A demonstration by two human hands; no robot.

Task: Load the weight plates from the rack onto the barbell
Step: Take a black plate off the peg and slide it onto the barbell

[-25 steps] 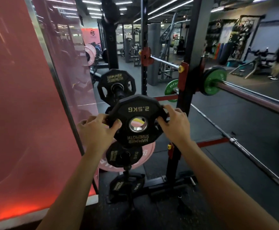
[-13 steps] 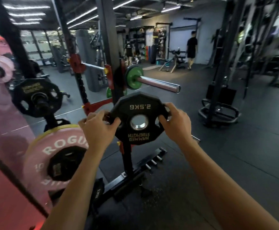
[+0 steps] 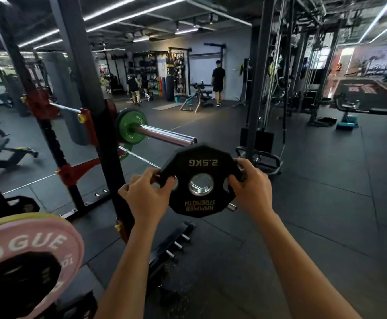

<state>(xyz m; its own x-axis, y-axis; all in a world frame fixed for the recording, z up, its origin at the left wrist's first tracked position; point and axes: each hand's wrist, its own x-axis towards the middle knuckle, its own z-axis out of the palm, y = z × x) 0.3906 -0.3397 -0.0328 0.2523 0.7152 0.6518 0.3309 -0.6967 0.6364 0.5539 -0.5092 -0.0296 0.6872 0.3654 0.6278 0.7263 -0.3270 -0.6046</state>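
Both hands carry a black plate [image 3: 200,180] marked 2.5KG, held upright between them with its face toward the camera and its lettering upside down. The left hand [image 3: 145,196] curls its fingers [image 3: 165,181] through a grip slot at the plate's left edge, and the right hand [image 3: 251,186] wraps the opposite edge the same way, thumb on the near face. The plate looks rigid and rubber-coated, so it should neither flex nor slide much in dry palms; at the weight it is marked with, it is probably light enough for one hand, though the two-sided hold keeps the steel-lined centre hole [image 3: 200,184] easier to aim. The edge slots are the sensible places to hold, since they leave the hole clear. The barbell sleeve [image 3: 165,134] lies just above and to the left of the hands, its open end close over the plate's upper rim, with a green plate [image 3: 128,125] already seated at the far end of the sleeve by the rack upright [image 3: 95,116]. A pink bumper plate [image 3: 26,249] sits low, well to the left of the left forearm. The likely snag is metal catching on metal if the hole meets the sleeve tilted.
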